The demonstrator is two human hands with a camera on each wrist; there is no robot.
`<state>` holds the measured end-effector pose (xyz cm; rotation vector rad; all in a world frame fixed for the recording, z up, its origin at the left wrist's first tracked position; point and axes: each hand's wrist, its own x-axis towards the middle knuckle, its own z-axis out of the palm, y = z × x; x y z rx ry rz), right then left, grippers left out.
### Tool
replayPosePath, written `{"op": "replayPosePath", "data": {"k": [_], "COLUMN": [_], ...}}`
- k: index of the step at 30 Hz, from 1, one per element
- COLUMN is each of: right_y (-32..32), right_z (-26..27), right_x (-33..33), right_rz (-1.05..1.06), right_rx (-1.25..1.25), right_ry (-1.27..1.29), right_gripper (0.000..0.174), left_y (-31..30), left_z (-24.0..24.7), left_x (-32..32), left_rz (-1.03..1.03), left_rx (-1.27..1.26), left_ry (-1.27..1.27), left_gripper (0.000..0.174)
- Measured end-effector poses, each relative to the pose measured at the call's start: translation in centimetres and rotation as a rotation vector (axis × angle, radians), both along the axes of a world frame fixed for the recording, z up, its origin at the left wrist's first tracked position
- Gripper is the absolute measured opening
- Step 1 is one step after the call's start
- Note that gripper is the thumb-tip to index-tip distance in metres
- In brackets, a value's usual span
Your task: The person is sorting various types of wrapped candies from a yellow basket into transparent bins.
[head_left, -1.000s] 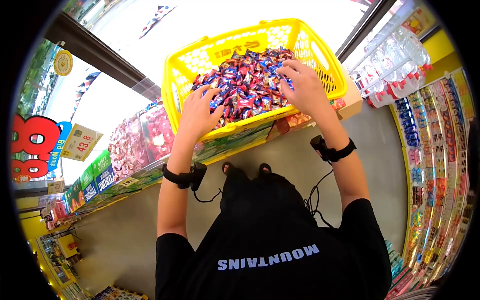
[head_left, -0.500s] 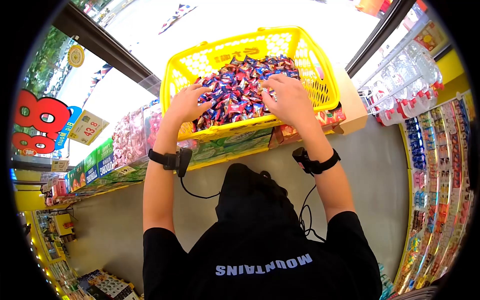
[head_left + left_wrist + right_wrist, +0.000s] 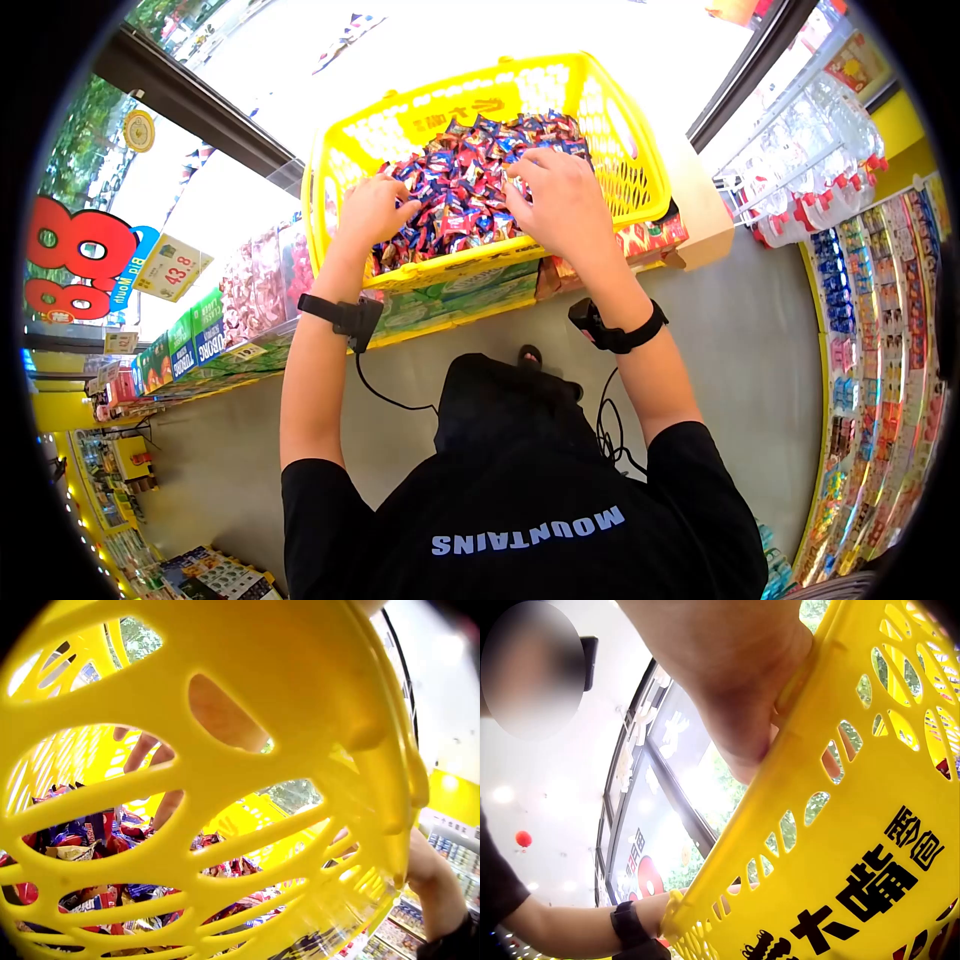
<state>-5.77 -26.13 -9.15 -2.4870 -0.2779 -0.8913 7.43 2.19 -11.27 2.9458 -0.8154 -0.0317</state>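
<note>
It was a shop, shown by a yellow shopping basket [image 3: 455, 100] heaped with wrapped sweets [image 3: 465, 190] on a display counter [image 3: 700, 215], a hanging price sign [image 3: 172, 268], clear bins of pink sweets [image 3: 255, 290], racked water bottles [image 3: 800, 150] and long shelves of small packets [image 3: 880, 330].

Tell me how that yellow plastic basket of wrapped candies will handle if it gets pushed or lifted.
Probably heavy: the wrapped candies fill much of the yellow plastic basket. Its perforated walls may flex under that load. It sits on green boxes at the display's edge, so a hard shove could tip it and spill loose pieces.
</note>
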Motion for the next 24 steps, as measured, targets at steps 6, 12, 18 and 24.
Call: {"op": "replayPosePath", "data": {"k": [6,12,18,24], "right_y": [-0.3,-0.1,0.0,0.1], "right_z": [0.4,0.8,1.1,0.5], "right_x": [-0.3,-0.6,-0.7,-0.7], "right_rz": [-0.002,-0.011,-0.057,-0.075], "right_rx": [-0.069,-0.08,-0.116,-0.107], "right_ry": [0.206,0.264,0.286,0.233], "right_gripper": [0.021,0.023,0.023,0.023], "left_y": [-0.6,-0.7,-1.1,-1.6], "left_z": [-0.2,-0.3,0.1,1.5], "left_x": [0.3,0.6,0.5,-0.3], "left_rz": [0.001,-0.006,-0.127,-0.181], "left_rx": [-0.018,-0.1,-0.332,-0.423], "left_ry": [-0.119,-0.039,-0.077,-0.112], "left_gripper": [0.029,0.025,0.018,0.015]}}
